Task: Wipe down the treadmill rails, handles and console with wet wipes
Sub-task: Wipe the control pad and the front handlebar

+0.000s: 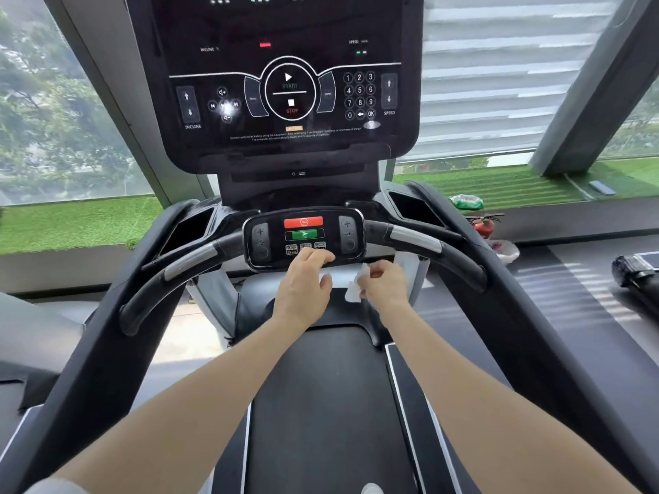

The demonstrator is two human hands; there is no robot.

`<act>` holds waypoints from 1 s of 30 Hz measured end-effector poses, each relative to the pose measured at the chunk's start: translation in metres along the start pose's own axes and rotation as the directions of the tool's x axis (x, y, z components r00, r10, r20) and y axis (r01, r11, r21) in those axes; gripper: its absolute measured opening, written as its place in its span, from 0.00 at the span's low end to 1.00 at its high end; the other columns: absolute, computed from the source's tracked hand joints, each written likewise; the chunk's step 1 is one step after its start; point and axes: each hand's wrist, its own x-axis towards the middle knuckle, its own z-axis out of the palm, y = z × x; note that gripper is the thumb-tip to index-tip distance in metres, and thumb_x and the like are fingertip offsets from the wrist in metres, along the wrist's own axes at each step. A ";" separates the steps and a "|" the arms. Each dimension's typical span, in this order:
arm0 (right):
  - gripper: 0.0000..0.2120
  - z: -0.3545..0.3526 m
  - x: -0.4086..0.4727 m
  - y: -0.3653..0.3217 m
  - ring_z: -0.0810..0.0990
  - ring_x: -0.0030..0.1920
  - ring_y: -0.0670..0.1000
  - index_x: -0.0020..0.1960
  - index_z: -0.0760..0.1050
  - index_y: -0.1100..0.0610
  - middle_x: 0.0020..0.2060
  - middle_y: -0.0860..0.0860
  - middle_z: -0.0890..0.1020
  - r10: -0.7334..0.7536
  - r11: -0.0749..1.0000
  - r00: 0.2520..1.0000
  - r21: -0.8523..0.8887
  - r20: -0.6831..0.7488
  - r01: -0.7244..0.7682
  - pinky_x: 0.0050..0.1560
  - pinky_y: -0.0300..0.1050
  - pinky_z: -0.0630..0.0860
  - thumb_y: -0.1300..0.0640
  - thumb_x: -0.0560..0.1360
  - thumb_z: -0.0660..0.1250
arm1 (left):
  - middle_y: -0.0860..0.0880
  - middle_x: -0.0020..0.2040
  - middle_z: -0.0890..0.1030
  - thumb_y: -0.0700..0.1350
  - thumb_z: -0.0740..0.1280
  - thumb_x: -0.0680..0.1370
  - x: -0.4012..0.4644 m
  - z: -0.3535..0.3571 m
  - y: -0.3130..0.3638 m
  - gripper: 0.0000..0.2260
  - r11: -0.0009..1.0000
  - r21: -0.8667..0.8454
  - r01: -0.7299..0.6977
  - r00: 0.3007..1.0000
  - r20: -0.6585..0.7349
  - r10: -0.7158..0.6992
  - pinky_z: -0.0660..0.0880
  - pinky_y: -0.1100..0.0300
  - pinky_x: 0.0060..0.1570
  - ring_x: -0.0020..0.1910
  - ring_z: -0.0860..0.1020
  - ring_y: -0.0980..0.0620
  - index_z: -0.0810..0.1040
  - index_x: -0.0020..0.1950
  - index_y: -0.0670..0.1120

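I stand on the treadmill belt [321, 404], facing the big black console [285, 101]. Below it sits a small control panel [303, 237] with a red and a green button, between the left handle [189, 262] and the right handle [417, 240]. A white wet wipe [351, 292] is spread between my hands just under that panel. My left hand [305, 283] pinches the wipe's left end, its fingers curled over the panel's lower edge. My right hand [383, 279] pinches the other end, and a corner of the wipe hangs down. The side rails [89, 351] slope down on both sides.
A green pack [466, 201] lies on the artificial-grass ledge at the right, with a red fire extinguisher [483, 224] below it. Another machine [638, 269] stands at the far right. Windows and slanted pillars rise behind the console.
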 end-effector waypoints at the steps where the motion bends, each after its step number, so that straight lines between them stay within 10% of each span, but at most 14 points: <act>1: 0.04 -0.003 -0.003 0.002 0.76 0.30 0.48 0.43 0.73 0.57 0.39 0.54 0.79 -0.003 1.000 1.000 0.029 -0.010 0.003 0.44 0.50 0.78 0.61 0.77 0.64 | 0.53 0.56 0.74 0.38 0.62 0.78 0.000 0.002 0.002 0.13 0.999 -0.036 0.003 1.000 0.006 -0.002 0.72 0.58 0.57 0.55 0.74 0.54 0.75 0.61 0.45; 11: 0.10 -0.031 -0.014 -0.023 0.79 0.44 0.53 0.45 0.70 0.57 0.43 0.54 0.75 -0.079 0.915 0.997 0.395 -0.007 0.076 0.40 0.41 0.79 0.70 0.72 0.66 | 0.54 0.48 0.79 0.46 0.68 0.77 0.014 0.017 0.035 0.06 0.916 -0.357 0.184 0.977 0.172 -0.129 0.70 0.71 0.36 0.46 0.78 0.55 0.75 0.53 0.49; 15: 0.14 -0.043 -0.019 -0.022 0.72 0.47 0.48 0.53 0.68 0.57 0.48 0.51 0.72 -0.448 0.893 0.872 -0.140 -0.194 0.428 0.47 0.26 0.66 0.67 0.71 0.67 | 0.51 0.46 0.80 0.44 0.66 0.77 0.025 0.018 0.040 0.03 0.917 -0.351 0.188 0.980 0.124 -0.153 0.71 0.62 0.42 0.46 0.77 0.51 0.75 0.49 0.50; 19: 0.15 -0.053 -0.012 -0.024 0.69 0.60 0.51 0.61 0.73 0.58 0.58 0.52 0.75 -0.721 0.529 0.676 -0.510 0.152 0.679 0.60 0.35 0.58 0.61 0.74 0.67 | 0.48 0.46 0.80 0.45 0.66 0.78 0.034 0.016 0.047 0.02 0.925 -0.338 0.174 0.980 0.152 -0.129 0.70 0.66 0.39 0.43 0.76 0.52 0.75 0.49 0.49; 24: 0.07 -0.059 0.005 -0.026 0.75 0.45 0.50 0.49 0.75 0.55 0.43 0.50 0.79 -0.544 0.714 0.804 -0.372 0.239 0.594 0.48 0.47 0.72 0.52 0.76 0.67 | 0.50 0.42 0.81 0.44 0.70 0.75 0.041 0.016 0.048 0.04 0.885 -0.429 0.183 0.979 0.163 -0.123 0.77 0.56 0.48 0.43 0.79 0.51 0.76 0.44 0.51; 30: 0.09 -0.062 0.015 -0.027 0.71 0.35 0.45 0.39 0.72 0.51 0.34 0.45 0.75 -0.495 0.837 0.822 -0.099 0.281 0.538 0.40 0.38 0.69 0.51 0.73 0.71 | 0.50 0.41 0.82 0.40 0.70 0.75 0.047 0.014 0.045 0.06 0.858 -0.485 0.171 0.976 0.204 -0.080 0.78 0.55 0.53 0.43 0.81 0.53 0.78 0.44 0.51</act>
